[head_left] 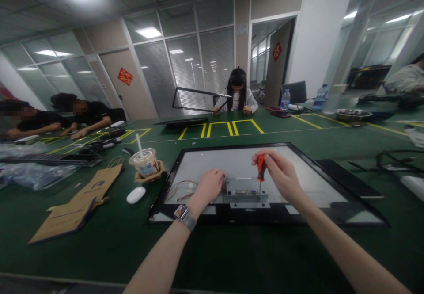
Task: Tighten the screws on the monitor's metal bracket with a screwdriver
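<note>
On my feed, the left hand [209, 187] is down on the left end of the metal plate [247, 192], which sits near the front edge of the flat screen panel [265, 216] lying on the green table [232, 258]. Its fingers are curled over that end and touching it, though I can't tell from here whether they grip it or only press on it. There's a watch [183, 213] on that wrist. The right hand [281, 172] is just above the plate's right half, fingers pinched shut around the orange handle of a screwdriver [261, 168]. The tool is upright, its thin shaft pointing down at the plate, and the tip is too small for me to see clearly. A bundle of wires [179, 190] runs across the panel's pale back, left of the left hand. Off the panel's left side I've got a white mouse [136, 194], a drink cup [145, 161] with a straw behind it, and a flattened paper bag [76, 205] further left. Across the table a person [236, 95] holds a black frame [195, 99] tilted up, and two more people [79, 117] lean on the table at far left.
</note>
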Tool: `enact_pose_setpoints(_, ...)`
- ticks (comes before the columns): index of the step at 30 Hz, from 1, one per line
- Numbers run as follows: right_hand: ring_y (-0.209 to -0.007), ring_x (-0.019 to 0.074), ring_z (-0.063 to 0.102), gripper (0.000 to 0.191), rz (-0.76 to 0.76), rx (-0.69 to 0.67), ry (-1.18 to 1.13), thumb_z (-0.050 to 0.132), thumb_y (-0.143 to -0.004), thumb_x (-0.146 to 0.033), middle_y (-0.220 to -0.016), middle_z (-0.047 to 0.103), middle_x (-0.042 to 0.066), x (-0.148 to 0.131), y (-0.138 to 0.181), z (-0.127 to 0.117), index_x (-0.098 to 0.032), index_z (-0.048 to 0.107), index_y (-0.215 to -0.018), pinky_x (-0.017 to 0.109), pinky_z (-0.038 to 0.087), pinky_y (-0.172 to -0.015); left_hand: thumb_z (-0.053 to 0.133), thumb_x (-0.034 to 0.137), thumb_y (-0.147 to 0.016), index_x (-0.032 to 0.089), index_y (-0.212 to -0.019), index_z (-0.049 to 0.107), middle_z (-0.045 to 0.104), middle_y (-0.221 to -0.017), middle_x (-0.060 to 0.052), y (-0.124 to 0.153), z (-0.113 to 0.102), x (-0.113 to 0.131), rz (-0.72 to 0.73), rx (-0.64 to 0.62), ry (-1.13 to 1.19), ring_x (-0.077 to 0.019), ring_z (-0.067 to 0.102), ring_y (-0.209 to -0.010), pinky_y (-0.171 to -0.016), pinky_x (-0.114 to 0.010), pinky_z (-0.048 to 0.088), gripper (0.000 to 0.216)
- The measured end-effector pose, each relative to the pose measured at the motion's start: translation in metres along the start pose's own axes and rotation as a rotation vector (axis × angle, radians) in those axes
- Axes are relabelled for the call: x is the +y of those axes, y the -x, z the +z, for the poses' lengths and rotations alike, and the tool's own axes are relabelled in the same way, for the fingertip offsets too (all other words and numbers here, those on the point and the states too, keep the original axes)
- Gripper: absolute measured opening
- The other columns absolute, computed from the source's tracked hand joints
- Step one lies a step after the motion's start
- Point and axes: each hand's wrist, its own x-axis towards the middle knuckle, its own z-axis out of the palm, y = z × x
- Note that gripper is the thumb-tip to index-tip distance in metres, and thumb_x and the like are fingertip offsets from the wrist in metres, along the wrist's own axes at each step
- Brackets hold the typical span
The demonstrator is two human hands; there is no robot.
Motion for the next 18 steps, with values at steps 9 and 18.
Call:
enact_pose_setpoints(9, -0.071, 0.0175, 0.059, 0.016, -0.029, 0.01, 0.095, 0.065, -0.085, -0.036, -0.08, 0.065, 0.003, -0.0042, -0.0011, 0.0001, -0.023, 0.072, -0.091, 0.031, 0.049, -0.061, 0.036, 0.019, -0.098, 0.021, -0.115, 0.06, 0.062, -0.114, -0.007, 0.0013, -0.0037, 0.0024, -0.017, -0.023, 0.006, -0.0207, 0.058, -0.103, -0.093, -0.034, 0.043, 0.029)
enact_pose_setpoints(18, -0.083, 0.0206, 0.061, 0.012, -0.102, 0.044, 0.102, 0.066, -0.085, -0.035, -0.087, 0.065, 0.004, -0.0004, -0.001, -0.0009, -0.025, 0.071, -0.083, 0.035, 0.05, -0.072, 0.037, 0.019, -0.098, 0.021, -0.116, 0.059, 0.062, -0.113, -0.007, 0.001, -0.0029, 0.0015, -0.006, -0.021, 0.002, -0.0205, 0.057, -0.103, -0.092, -0.034, 0.043, 0.029)
